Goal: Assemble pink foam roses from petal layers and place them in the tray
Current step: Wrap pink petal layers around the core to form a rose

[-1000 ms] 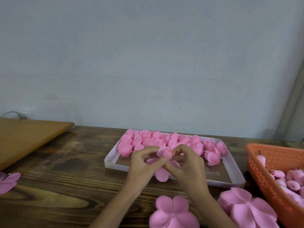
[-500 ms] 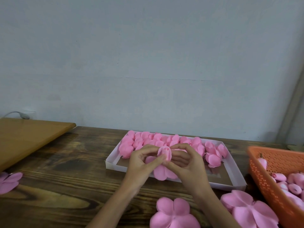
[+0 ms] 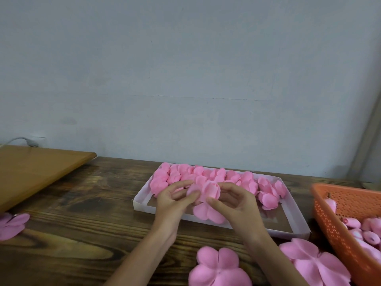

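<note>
Left hand (image 3: 175, 201) and right hand (image 3: 237, 203) face each other, both pinching half-built pink foam rose (image 3: 206, 191) between fingertips; rose held above near rim of shallow white cardboard tray (image 3: 142, 200). Loose lower petals hang below hands. Beyond fingers: row of finished pink foam roses (image 3: 208, 175) along tray's far side. Near right wrist: stack of flat pink foam petal layers (image 3: 313, 263); second stack (image 3: 218, 267) between forearms. Right of right hand: orange perforated plastic basket (image 3: 338, 219) holding pink buds. All on dark wooden table (image 3: 82, 203).
</note>
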{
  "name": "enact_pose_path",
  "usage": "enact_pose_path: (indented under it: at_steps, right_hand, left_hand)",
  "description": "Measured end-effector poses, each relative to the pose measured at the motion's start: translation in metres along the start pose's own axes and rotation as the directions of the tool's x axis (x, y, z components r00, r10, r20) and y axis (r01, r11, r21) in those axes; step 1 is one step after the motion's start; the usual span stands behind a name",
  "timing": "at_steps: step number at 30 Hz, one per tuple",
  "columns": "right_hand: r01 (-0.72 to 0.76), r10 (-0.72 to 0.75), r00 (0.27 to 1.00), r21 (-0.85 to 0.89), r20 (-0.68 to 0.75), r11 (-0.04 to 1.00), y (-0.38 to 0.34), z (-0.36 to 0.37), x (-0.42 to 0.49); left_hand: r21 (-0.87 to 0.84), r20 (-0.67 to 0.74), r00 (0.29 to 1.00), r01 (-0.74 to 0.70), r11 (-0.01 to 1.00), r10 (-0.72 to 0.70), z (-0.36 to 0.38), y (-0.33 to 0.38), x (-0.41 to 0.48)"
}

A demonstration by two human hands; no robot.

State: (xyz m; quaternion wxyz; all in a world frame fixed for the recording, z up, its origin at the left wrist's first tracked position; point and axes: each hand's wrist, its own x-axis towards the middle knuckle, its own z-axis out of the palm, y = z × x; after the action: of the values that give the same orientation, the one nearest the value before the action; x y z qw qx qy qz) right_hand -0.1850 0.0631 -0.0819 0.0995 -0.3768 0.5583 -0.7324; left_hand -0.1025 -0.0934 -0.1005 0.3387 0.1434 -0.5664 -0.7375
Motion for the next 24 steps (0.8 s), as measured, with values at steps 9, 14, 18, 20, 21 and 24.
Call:
enact_pose_path:
  at_steps: [9, 14, 18, 20, 21, 24]
  right_hand:
    - [0.031, -0.019, 0.997, -0.153, 0.074, 0.988, -0.003, 0.005, -0.004]
    - [0.043, -0.031, 0.998, -0.197, 0.062, 0.979, -0.004, 0.008, -0.005]
    - [0.043, -0.032, 0.998, -0.224, 0.053, 0.974, -0.002, 0.008, -0.006]
    - [0.044, -0.035, 0.998, -0.204, 0.048, 0.978, -0.002, 0.008, -0.005]
    - [0.045, -0.038, 0.998, -0.185, 0.045, 0.982, -0.002, 0.007, -0.005]
    - [0.043, -0.042, 0.999, -0.109, 0.019, 0.993, -0.001, 0.005, -0.003]
  left_hand:
    - [0.045, -0.015, 0.993, -0.118, 0.992, 0.118, 0.003, 0.000, -0.001]
    - [-0.019, 0.038, 0.990, -0.135, 0.991, 0.136, 0.007, 0.005, -0.006]
    - [0.005, 0.043, 0.979, -0.200, 0.980, 0.199, 0.008, 0.010, -0.010]
    - [0.007, 0.038, 0.978, -0.208, 0.978, 0.207, 0.009, 0.013, -0.010]
    - [0.008, 0.044, 0.978, -0.206, 0.979, 0.205, 0.008, 0.015, -0.010]
    - [0.019, 0.100, 0.977, -0.190, 0.982, 0.187, 0.007, 0.016, -0.010]
